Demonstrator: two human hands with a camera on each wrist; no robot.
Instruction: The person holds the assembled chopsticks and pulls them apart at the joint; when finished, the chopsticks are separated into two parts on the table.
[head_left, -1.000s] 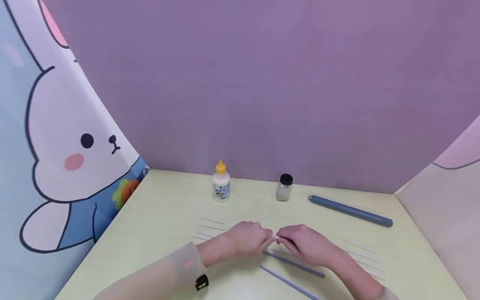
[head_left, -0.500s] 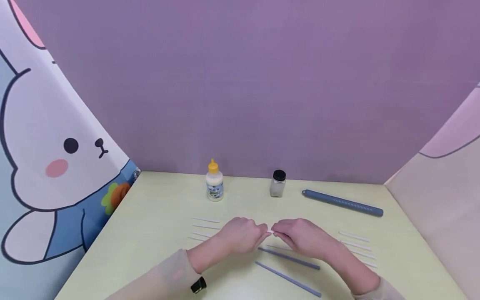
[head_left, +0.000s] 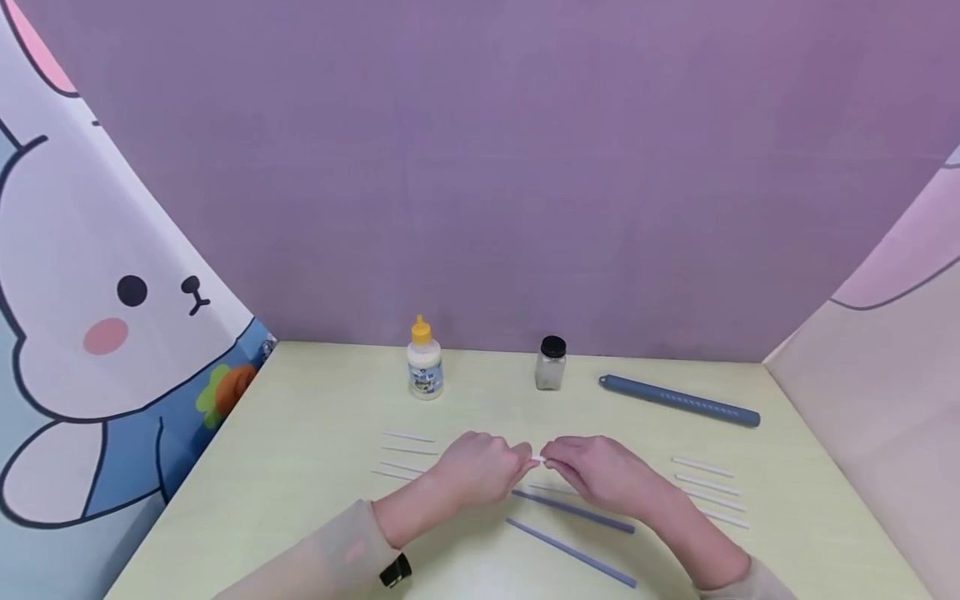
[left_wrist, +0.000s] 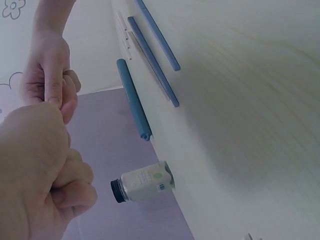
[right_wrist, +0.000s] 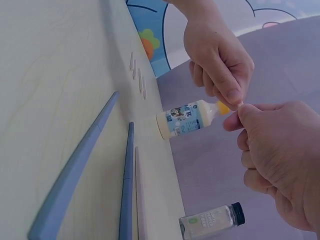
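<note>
Over the middle of the table, my left hand (head_left: 483, 468) and right hand (head_left: 603, 471) meet fingertip to fingertip. Each pinches a thin white stick (head_left: 537, 458) between thumb and curled fingers. Only a short bit of it shows in the gap; the fingers hide the rest. In the right wrist view its pale tip (right_wrist: 240, 104) peeks out between the two thumbs. Below the hands lie two blue-grey tapered sticks (head_left: 573, 553), resembling chopsticks, with a thin white stick (left_wrist: 150, 65) alongside one of them.
Several white sticks (head_left: 408, 451) lie left of the hands, and several more white sticks (head_left: 708, 483) to the right. Along the back stand a yellow-capped glue bottle (head_left: 425, 369) and a black-lidded clear jar (head_left: 551, 367). A dark blue tube-shaped case (head_left: 678, 401) lies at the back right.
The head view has shifted, so the whole scene sits slightly farther left and higher. Both hands keep their pinch on the white stick, with little movement over the table.
</note>
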